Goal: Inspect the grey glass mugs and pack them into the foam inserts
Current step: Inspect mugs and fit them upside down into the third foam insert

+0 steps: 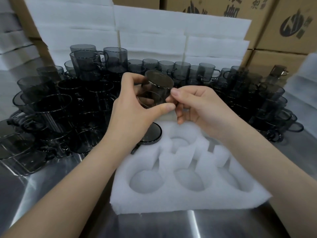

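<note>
A grey glass mug is held in the air above the white foam insert, tilted with its base facing up and away. My left hand grips its body from the left, thumb under the rim. My right hand pinches the mug's right side, where its handle seems to be. The insert lies on the steel table in front of me with several round cut-outs. One mug sits upside down in the insert's far left cut-out, partly hidden by my left wrist.
Many grey glass mugs stand stacked on the steel table to the left and across the back. White foam sheets lean behind them. Cardboard boxes rise at the back and right.
</note>
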The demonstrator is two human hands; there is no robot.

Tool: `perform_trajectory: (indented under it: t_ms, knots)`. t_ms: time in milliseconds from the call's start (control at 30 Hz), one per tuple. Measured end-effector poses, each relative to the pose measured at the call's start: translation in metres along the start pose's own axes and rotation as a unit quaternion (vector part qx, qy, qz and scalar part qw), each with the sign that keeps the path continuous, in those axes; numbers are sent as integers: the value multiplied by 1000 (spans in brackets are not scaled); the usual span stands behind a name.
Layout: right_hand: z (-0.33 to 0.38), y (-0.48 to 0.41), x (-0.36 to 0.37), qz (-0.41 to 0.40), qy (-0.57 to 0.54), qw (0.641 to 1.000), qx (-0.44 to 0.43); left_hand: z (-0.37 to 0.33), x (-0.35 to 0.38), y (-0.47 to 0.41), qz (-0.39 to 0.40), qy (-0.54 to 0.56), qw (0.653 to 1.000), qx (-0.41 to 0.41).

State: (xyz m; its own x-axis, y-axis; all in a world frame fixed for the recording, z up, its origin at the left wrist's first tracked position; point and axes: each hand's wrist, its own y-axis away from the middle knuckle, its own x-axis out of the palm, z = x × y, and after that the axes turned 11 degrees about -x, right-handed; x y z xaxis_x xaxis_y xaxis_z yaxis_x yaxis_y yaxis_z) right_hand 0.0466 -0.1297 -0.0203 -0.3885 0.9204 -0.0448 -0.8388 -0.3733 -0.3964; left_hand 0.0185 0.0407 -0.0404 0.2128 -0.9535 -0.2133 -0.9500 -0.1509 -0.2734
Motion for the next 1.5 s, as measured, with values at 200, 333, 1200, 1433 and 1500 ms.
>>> perform_trajectory:
  t_ms: [200, 333, 1200, 1433, 1500]
  knots:
    - [2, -1, -4, 0, -95, 995, 4, 1, 2, -1, 39, 10, 999, -15]
    - [2, 2, 0, 22, -98, 993, -60, -1, 1, 0, 23, 5, 1000, -16]
    - [-3, -1, 4, -42, -47, 998, -9, -6, 1, 3, -16, 10, 998, 63]
    - [0, 3, -1, -36, 126, 979, -157, -8, 1, 2, -25, 12, 999, 19]
    - [-1, 5, 0, 30, 148, 973, -173, -8, 1, 1, -3, 26, 1000, 10]
